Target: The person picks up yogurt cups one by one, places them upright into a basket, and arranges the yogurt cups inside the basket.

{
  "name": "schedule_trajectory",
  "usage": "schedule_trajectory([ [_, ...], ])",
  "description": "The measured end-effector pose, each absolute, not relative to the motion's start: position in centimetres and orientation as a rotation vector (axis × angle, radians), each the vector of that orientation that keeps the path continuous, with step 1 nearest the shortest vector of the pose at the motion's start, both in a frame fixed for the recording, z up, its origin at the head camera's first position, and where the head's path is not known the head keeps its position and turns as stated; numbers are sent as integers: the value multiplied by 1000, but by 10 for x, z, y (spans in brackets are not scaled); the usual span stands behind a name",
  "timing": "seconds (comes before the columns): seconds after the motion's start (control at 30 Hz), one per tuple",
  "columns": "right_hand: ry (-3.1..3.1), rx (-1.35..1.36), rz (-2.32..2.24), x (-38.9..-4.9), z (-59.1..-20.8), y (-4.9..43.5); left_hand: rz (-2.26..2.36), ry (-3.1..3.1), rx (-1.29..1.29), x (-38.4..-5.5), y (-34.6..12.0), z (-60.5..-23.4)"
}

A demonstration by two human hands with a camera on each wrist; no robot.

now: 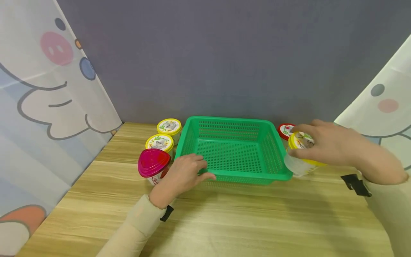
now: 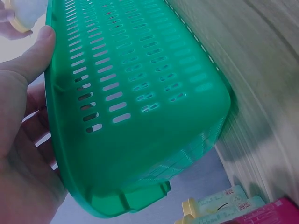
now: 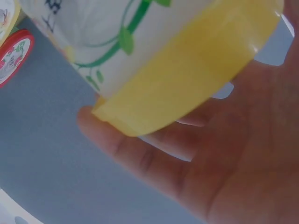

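Before you stands a gray wall (image 1: 224, 60), meeting the wooden table (image 1: 244, 225). On the table sits your green basket (image 1: 237, 177), its slotted sides flaring to a wide rim. Your left hand (image 1: 184, 170) grips its near rim toward the left corner. Your right hand (image 1: 334, 142) grasps a yellow-lidded jar (image 3: 187, 79) by the lid, holding it just beside the basket's near right corner. Left of the basket you have a pink-lidded tub (image 1: 154, 163), with two yellow-topped jars (image 1: 159, 142) behind it. Right of the basket, past your fingers, shows a smaller red-lidded jar (image 1: 285, 129).
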State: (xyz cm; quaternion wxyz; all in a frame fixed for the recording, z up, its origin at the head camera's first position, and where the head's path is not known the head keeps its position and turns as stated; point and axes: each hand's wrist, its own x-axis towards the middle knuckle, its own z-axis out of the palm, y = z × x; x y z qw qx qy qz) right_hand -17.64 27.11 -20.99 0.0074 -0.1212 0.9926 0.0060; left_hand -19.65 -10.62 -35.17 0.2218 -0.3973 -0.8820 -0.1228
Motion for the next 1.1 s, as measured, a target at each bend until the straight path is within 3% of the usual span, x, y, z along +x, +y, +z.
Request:
schedule_trajectory([
  [0.5,3077,-377,-1,-223,-195,248,-328,-2433,-1087,-195,-106,-350],
  [1.1,3037,-453,-88,-267,-208,223,-317,-2411,-1110,-196,-105,-352],
])
